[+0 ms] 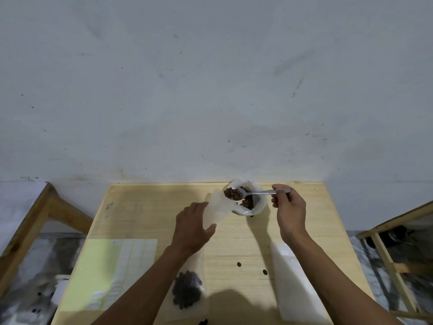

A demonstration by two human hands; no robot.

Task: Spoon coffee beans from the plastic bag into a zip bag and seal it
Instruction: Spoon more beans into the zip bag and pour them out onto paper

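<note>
while pinching the handle end of a metal spoon [251, 194], right hand [290, 215] up over the far right part of the wooden table [234, 242], fingers curled round the handle. spoon bowl heaped with coffee beans [232, 194], level with the mouth of the zip bag [219, 208]. zip bag gripped from below by the left hand [193, 227], thumb and fingers wrapped round its lower part, mouth tilted up toward the spoon. just behind, touching the spoon's underside or very near it, the open plastic bag [254, 202] with more beans inside, close to the far table edge. nearer, under the left forearm, a filled bag of beans [187, 293] lying flat. two loose beans [239, 264] between the arms. stack of empty bags [293, 280] under the right forearm. yellow label sheet [98, 273] at the left.
</note>
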